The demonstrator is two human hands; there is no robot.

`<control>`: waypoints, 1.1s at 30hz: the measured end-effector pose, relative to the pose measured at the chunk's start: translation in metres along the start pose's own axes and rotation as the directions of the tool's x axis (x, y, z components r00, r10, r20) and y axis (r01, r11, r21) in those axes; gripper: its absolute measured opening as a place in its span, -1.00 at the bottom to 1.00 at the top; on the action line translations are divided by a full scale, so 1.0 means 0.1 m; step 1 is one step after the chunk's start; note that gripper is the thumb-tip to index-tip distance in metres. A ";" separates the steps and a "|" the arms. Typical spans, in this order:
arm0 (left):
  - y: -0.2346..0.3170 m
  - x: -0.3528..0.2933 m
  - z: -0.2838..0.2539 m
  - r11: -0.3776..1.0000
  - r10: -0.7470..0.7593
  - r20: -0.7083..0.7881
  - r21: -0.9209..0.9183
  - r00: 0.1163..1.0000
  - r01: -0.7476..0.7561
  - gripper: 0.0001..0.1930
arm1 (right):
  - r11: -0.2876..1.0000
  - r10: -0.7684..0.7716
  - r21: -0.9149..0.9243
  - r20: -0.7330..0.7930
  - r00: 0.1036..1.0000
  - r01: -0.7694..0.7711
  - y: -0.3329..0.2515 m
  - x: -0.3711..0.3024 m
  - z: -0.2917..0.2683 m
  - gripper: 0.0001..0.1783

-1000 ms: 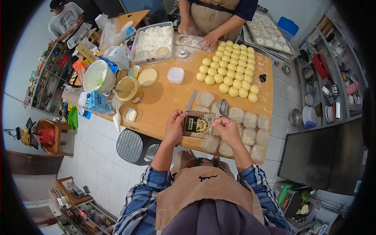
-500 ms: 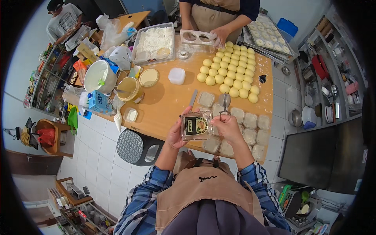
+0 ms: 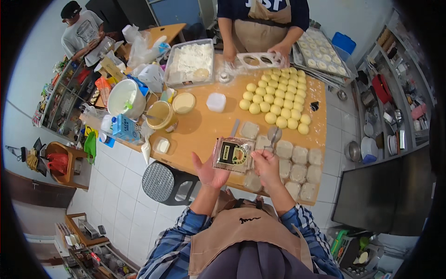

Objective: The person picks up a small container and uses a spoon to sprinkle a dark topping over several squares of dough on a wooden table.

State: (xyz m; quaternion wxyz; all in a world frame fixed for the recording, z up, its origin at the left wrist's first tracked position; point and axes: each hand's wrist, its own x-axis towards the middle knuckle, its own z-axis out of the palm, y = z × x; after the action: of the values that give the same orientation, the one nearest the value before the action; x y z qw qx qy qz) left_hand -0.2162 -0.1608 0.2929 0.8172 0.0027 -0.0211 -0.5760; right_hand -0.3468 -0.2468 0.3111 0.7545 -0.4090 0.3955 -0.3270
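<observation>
A clear flat package with a black label (image 3: 232, 156) is held over the table's near edge. My right hand (image 3: 266, 167) is closed, pinching the package's right edge. A metal spoon (image 3: 274, 135) with a round bowl sticks up from the same hand, its handle partly hidden. My left hand (image 3: 211, 173) is palm up under the package's left side, thumb and visible fingers spread; some fingers are hidden behind the package. Below and right of the package stand several small lidded clear tubs (image 3: 298, 173) in rows. A flat grey blade-like strip (image 3: 235, 127) lies beyond the package.
Yellow dough balls (image 3: 278, 95) fill the table's far right. Across from me, a person's hands hold a white mould with round holes (image 3: 260, 60). A flour box (image 3: 190, 63), white bowl (image 3: 125, 95), open tub (image 3: 160, 115) and milk carton (image 3: 125, 129) crowd the left. A stool (image 3: 162, 182) stands below.
My left hand has loosened from the package and spread its fingers. My right hand still pinches the edge. The other person's mould has shifted, and the whole view has tilted slightly.
</observation>
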 end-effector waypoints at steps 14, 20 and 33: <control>0.03 0.01 0.09 0.990 0.027 0.071 0.137 0.997 -0.037 -0.32 | 0.995 -0.066 -0.063 0.100 0.993 0.073 0.12 -0.08 0.07 -0.91; 0.08 0.02 0.10 0.977 0.020 0.043 0.209 0.999 -0.029 -0.37 | 0.955 -0.143 -0.246 0.113 0.983 0.167 0.05 -0.03 0.01 -0.90; 0.16 0.30 -0.10 0.925 0.183 0.035 0.331 0.982 -0.184 -0.31 | 0.569 -0.397 -0.761 0.077 0.915 0.311 0.08 -0.04 -0.51 -0.60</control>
State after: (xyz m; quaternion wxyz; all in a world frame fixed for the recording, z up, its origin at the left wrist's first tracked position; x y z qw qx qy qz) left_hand -0.1901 -0.1841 0.2847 0.8552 0.1379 -0.1195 -0.4850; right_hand -0.3919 -0.2583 0.2875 0.4102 -0.7400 0.4436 -0.2955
